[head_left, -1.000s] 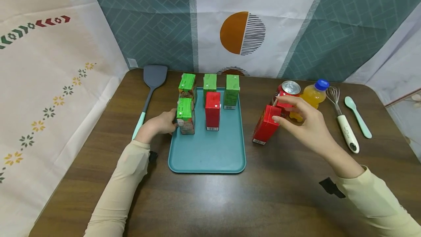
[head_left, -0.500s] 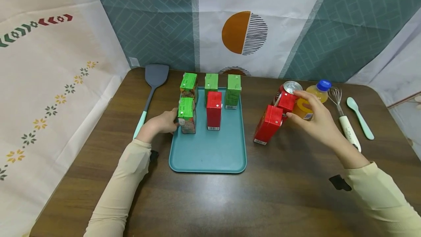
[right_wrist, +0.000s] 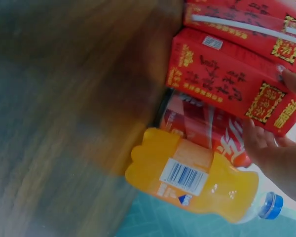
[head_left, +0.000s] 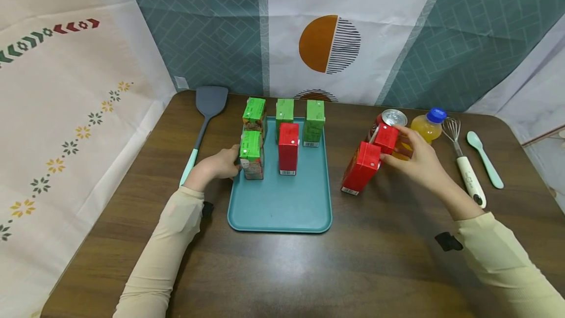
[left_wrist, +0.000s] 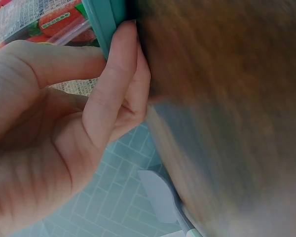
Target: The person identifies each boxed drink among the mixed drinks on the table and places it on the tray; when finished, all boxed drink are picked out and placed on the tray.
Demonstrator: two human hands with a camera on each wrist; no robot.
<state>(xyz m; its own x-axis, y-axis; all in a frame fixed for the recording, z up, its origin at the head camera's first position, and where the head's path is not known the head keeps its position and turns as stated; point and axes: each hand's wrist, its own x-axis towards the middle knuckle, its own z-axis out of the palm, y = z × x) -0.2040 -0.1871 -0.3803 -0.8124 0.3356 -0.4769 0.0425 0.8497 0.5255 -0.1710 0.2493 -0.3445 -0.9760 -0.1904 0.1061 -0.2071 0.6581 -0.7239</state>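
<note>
My left hand (head_left: 221,163) is at the left edge of a teal tray (head_left: 282,210); in the left wrist view its thumb and fingers pinch the rim. On the tray stand several green drink cartons (head_left: 250,153) and one red drink carton (head_left: 288,148). To the right of the tray, my right hand (head_left: 417,161) grips the top of a rear red drink carton (right_wrist: 232,79), thumb on one side and fingers on the other. Another red drink carton (head_left: 359,171) stands just in front of it, seen at the top of the right wrist view with a wrapped straw along its side.
A red soda can (head_left: 393,117) and a bottle of orange drink (head_left: 427,125) stand close behind the gripped carton. Farther right lie a whisk (head_left: 469,178) and a mint spoon (head_left: 485,161). A grey spatula (head_left: 211,102) lies left of the tray. Patterned cloths hang behind.
My right hand has moved from the top of the front red carton back and right to the rear red carton, and its fingers have closed on it. The left hand stays at the tray.
</note>
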